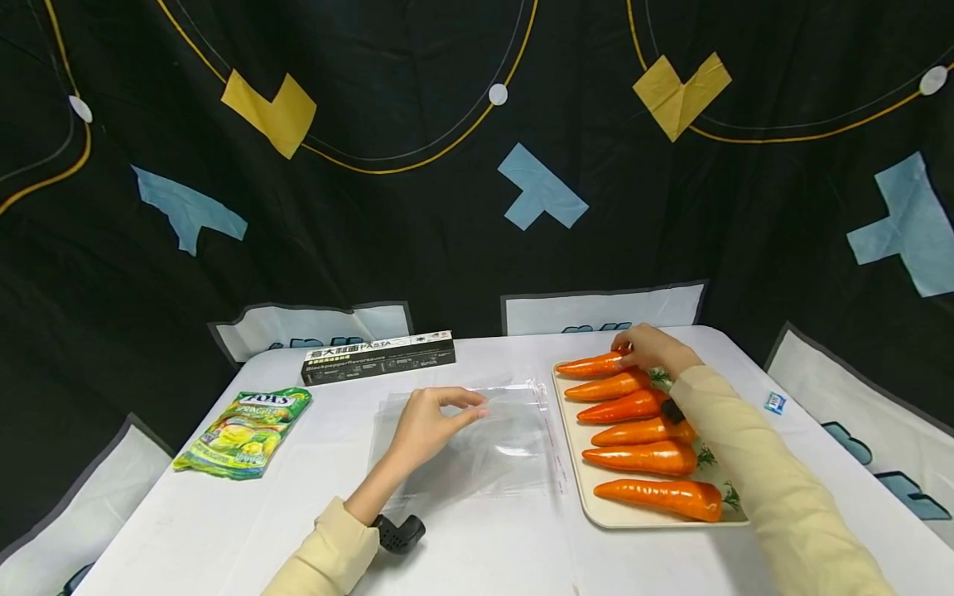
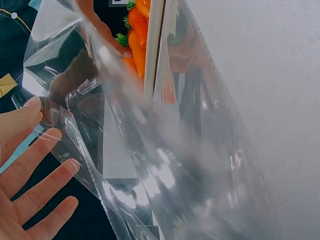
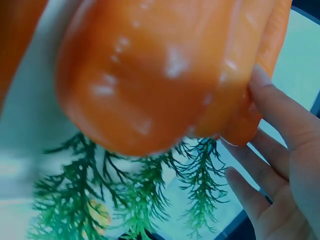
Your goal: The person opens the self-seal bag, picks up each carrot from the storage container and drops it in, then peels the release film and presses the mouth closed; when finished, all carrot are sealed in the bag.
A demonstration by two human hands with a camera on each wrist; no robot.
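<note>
My left hand [image 1: 428,426] pinches the edge of a clear plastic bag [image 1: 492,463] between thumb and forefinger. In the left wrist view the bag's film [image 2: 165,165] is lifted and creased, and the other fingers are spread. At the far end of a cream tray [image 1: 566,488], my right hand [image 1: 652,346] grips the thick end of the farthest carrot [image 1: 592,365]. Its thumb [image 3: 262,82] lies along the carrot's side in the right wrist view. Several more orange carrots [image 1: 629,457] with green tops lie side by side on the tray.
A green snack bag [image 1: 246,432] lies on the left of the white table [image 1: 194,538]. Behind it stands a black pasta box [image 1: 380,359]. To the right of the tray is a small blue-and-white packet [image 1: 775,403]. A dark curtain [image 1: 417,240] hangs behind the table.
</note>
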